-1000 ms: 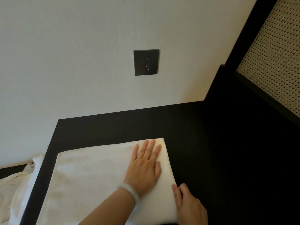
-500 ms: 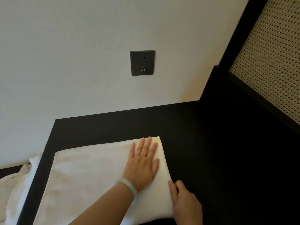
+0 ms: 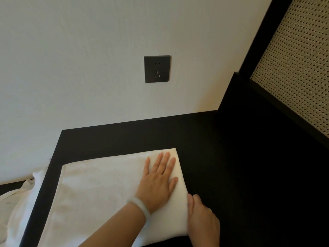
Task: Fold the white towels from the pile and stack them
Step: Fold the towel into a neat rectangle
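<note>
The towel (image 3: 99, 189) lies flat on the black surface (image 3: 231, 157) in the lower middle of the frame. Its long axis runs across the frame, from the surface's left edge to a rounded fold at centre right. That fold is the line both hands work on.

The left hand (image 3: 156, 184) rests palm down on the towel just inside the fold. Its fingers (image 3: 165, 163) are straight, slightly spread and point toward the top of the frame; they press the cloth and grip nothing. The right hand (image 3: 203, 223) sits at the lower right, on the bare surface beside the towel. Its thumb and forefinger are set against the fold and its fingers are loosely bent. No cloth shows pinched between them, though their undersides are hidden.

This looks like flattening and squaring the fold. Both hands are at the towel's right end, so the free end lies well to their left, toward the lower left of the frame. The left hand is the nearer one to reach back along the long axis for it, while the right could steady the fold.

The pile (image 3: 16, 207) of unfolded white cloth hangs past the surface's left edge, at the far lower left.
</note>
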{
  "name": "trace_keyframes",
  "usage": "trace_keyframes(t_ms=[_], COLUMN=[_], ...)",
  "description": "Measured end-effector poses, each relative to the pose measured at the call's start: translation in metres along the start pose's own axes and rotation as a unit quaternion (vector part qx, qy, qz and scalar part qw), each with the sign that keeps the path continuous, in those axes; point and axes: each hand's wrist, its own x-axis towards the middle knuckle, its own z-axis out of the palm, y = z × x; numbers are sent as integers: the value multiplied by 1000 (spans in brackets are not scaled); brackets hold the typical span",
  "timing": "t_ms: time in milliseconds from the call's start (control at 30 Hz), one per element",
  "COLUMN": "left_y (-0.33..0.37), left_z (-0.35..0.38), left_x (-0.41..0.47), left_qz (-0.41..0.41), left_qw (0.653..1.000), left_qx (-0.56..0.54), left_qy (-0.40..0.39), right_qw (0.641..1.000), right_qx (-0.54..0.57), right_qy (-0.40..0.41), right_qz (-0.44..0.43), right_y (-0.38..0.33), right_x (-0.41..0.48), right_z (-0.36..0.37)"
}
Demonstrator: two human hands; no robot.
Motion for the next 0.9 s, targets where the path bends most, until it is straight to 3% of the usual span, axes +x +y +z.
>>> trace_keyframes(t_ms=[400,467,533,567,633,733,867,900], left_y=[-12,-13,-15,-17,-29,-72,-142,-143], left_z=[1,-4,-6,-5,-3,-11,-18,-23], left_x=[-1,-3,-14,-23,-45,-80,-117,-115], left_qz=[32,29,-2,-22,-52,-99,-316,-335], left_qw=[999,999,1000,999,998,994,948,941], left_qx=[12,-14,-28,-27,-3,6,-8,-9], left_qy=[-11,-7,14,20,30,42,46,45], right_qw=[999,993,963,949,923,919,909,904], right_qx=[-5,-54,-72,-78,-130,-160,-188,-169], right_qy=[6,77,190,193,105,44,146,154], right_qz=[-39,-77,-178,-235,-346,-357,-342,-362], right_y=[3,-2,-15,-23,-33,-32,-57,-72], right_x=[0,3,6,7,13,26,21,20], right_z=[-4,-7,-5,-2,5,8,7,11])
